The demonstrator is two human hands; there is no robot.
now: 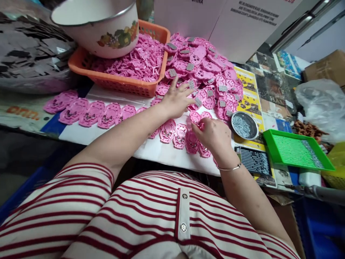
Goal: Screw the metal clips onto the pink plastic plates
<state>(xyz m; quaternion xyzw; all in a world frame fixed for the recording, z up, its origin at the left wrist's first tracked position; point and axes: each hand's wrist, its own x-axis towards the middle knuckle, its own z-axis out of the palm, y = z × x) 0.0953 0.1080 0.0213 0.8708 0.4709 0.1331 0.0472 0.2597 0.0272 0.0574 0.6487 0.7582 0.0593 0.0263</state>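
Observation:
My left hand (176,99) lies with fingers spread on the near edge of a heap of pink plastic parts (207,72), several of them with small grey metal plates on top. My right hand (212,135) is curled, fingertips pinched on a pink part (201,124) just in front of the heap. A row of pink parts (91,113) lies flat on the white sheet (161,151), running from the far left up to my hands.
An orange basket (118,81) full of pink parts sits at the back, with a white enamel bowl (99,27) on it. A small metal dish of tiny screws (244,126) and a green tray (296,151) stand right of my hands. A clear bag (323,104) lies far right.

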